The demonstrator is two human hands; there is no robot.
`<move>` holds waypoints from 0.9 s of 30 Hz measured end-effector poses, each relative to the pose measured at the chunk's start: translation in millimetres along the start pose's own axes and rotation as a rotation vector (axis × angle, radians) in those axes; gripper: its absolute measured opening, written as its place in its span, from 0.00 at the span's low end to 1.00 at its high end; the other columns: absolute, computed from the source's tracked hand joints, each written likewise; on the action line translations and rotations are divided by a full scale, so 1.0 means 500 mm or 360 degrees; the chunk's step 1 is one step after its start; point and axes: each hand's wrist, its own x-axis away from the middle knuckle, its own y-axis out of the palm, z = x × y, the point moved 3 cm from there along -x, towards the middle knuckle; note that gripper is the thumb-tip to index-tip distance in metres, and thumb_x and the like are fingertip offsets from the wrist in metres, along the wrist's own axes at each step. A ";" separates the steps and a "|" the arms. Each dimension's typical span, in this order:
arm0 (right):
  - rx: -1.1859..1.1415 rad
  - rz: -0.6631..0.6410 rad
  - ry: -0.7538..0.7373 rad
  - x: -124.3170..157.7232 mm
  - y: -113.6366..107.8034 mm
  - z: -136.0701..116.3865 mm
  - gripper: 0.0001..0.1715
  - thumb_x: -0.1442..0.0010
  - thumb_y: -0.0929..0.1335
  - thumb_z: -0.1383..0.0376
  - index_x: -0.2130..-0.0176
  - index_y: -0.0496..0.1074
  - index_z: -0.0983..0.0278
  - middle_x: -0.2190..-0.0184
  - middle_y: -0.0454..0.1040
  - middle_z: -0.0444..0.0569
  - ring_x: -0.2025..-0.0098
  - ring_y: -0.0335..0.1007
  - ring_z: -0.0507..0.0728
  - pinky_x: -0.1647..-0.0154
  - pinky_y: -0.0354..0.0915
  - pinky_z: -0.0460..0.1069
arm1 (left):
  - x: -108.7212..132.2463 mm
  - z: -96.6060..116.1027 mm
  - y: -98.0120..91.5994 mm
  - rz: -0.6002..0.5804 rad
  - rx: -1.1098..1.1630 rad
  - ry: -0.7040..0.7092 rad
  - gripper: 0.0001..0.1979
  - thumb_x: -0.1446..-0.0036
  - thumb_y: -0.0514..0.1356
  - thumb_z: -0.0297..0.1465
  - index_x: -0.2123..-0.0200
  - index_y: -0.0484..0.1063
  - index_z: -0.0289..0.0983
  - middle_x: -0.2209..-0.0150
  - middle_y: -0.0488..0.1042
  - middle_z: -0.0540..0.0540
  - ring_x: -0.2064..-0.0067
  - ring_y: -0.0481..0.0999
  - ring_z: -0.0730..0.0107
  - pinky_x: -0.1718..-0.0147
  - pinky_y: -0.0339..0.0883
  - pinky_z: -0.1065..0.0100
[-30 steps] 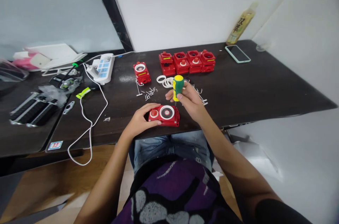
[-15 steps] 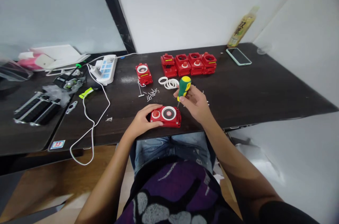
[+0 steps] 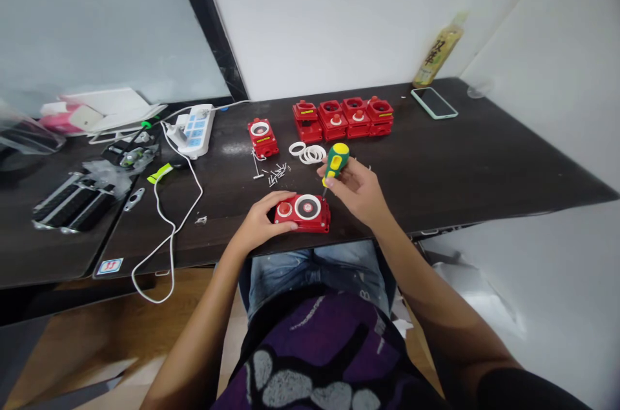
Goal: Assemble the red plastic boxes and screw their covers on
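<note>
A red box with a round red button and a white-ringed black disc, an alarm box by its look (image 3: 318, 224), lies flat near the table's front edge. My left hand (image 3: 263, 219) grips its left end, thumb along the near side and fingers over the far side. My right hand (image 3: 358, 190) is closed around a green and yellow screwdriver (image 3: 336, 163), tilted with its tip down at the box's far right corner. Whether the tip sits in a screw is too small to tell. Beyond the box lie loose screws (image 3: 278, 174) and several white rings (image 3: 312, 153).
Several red housings (image 3: 334, 121) stand in a row at the back, and another red box (image 3: 262, 137) with a small T-shaped tool (image 3: 258, 168) is left of them. A power strip (image 3: 198, 132), white cable (image 3: 170, 229), phone (image 3: 434, 103) and bottle (image 3: 438, 55) are on the table.
The screwdriver's handle has tipped slightly and sunk a little, its tip staying at the box's right corner. My left hand keeps its grip. The view has shifted slightly.
</note>
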 end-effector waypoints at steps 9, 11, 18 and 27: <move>0.0051 0.0116 -0.0047 -0.004 -0.005 -0.003 0.17 0.38 0.74 0.61 0.49 0.75 0.57 0.58 0.81 0.48 0.55 0.80 0.60 0.48 0.76 0.60 | 0.001 -0.002 0.000 -0.0012 -0.0001 -0.0005 0.31 0.44 0.74 0.41 0.40 0.75 0.40 0.41 0.77 0.37 0.40 0.77 0.51 0.38 0.69 0.50; 0.0018 0.0094 -0.0057 -0.002 0.000 -0.008 0.15 0.36 0.72 0.62 0.49 0.75 0.57 0.56 0.81 0.49 0.53 0.81 0.61 0.48 0.76 0.59 | 0.000 -0.002 0.001 -0.0014 -0.0004 -0.0009 0.31 0.44 0.74 0.42 0.40 0.75 0.40 0.41 0.77 0.37 0.40 0.77 0.51 0.38 0.70 0.50; 0.0141 0.0145 -0.0015 -0.005 -0.002 0.010 0.15 0.43 0.77 0.60 0.56 0.76 0.58 0.60 0.79 0.46 0.60 0.79 0.58 0.53 0.77 0.57 | 0.000 -0.003 0.000 -0.0006 -0.0018 -0.0008 0.31 0.45 0.74 0.42 0.40 0.75 0.40 0.41 0.77 0.37 0.40 0.77 0.51 0.38 0.69 0.50; -0.0058 0.0176 0.0005 0.000 -0.008 -0.012 0.20 0.37 0.73 0.58 0.46 0.74 0.57 0.56 0.83 0.50 0.50 0.81 0.62 0.44 0.77 0.61 | 0.001 -0.002 -0.001 0.0002 -0.0018 -0.0018 0.31 0.45 0.74 0.43 0.40 0.76 0.40 0.41 0.77 0.37 0.40 0.77 0.49 0.37 0.69 0.48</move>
